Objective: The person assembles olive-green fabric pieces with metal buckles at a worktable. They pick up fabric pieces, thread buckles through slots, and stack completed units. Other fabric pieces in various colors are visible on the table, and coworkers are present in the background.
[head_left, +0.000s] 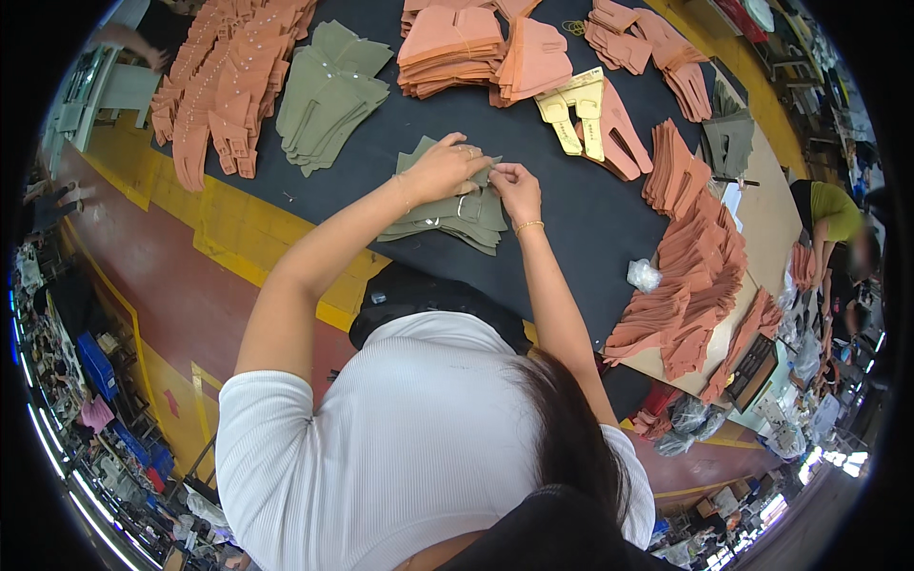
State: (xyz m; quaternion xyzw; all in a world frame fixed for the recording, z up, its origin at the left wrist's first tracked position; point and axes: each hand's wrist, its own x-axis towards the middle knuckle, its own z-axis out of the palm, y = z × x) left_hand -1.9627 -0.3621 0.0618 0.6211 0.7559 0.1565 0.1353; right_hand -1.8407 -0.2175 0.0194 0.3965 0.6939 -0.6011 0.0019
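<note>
A: Where was the work? Clock centred on it.

B: Olive stack (484,225) lay on the dark table (581,247), by the near edge, in front of the person. Silver loop (461,206) on its top face.

A: Hands?

B: Left hand (443,172) lay across the stack's twelve o'clock side, back up, fingers toward two. Right hand (517,193) sat between two and three, thumb and fingertips drawn together at the stack's edge, just beside the left's fingertips. Couldn't tell if either gripped anything, or if they touched each other.

A: Labels, writing?

B: Yellow pattern (587,103) at two carried small dark marks, too small to read. It partly covered a pinkish-brown piece (625,138). Painted red arrow (172,403) on the floor (167,238) at eight.

A: Rest of the table?

B: Second olive pile (333,105) between ten and eleven; orange strips (228,81) with shiny dots at ten. Orange pile (450,52) at twelve. Fanned orange rows (685,276) between three and four, crumpled clear bag (644,276) beside them.
</note>
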